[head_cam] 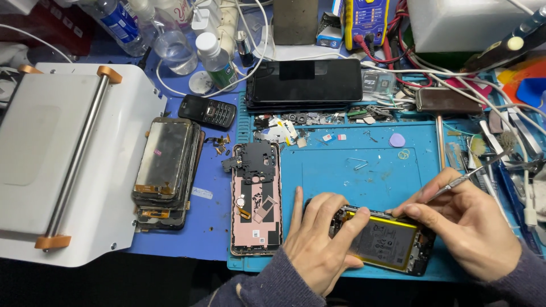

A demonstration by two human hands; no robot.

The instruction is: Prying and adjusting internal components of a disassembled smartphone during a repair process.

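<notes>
Work surface (364, 170), covered by a blue repair mat, seen from above. At far left stands a white machine (68, 165) with a metal roller bar capped in orange. Beside it lies a stack of phone screens (166, 170), and at the top centre a pile of dark phones (307, 82), with clear bottles (170, 42) to its left and a small black keypad phone (207, 111) below them. On the mat's left edge rests a pink rear housing (256, 199), inner side up, with a black frame piece on its upper part.

The opened phone (381, 239) lies at the near edge of the mat, its yellow-edged battery (387, 241) exposed. The left hand (318, 241) rests on the phone's left end, fingers spread, the index finger pressing down across the battery. The right hand (466, 227) is closed in a pinch on a thin metal tool (463, 179), whose tip meets the top edge of the phone near the battery's corner. A purple disc (397, 140) and loose small parts lie further up the mat, well apart from the hands.
</notes>
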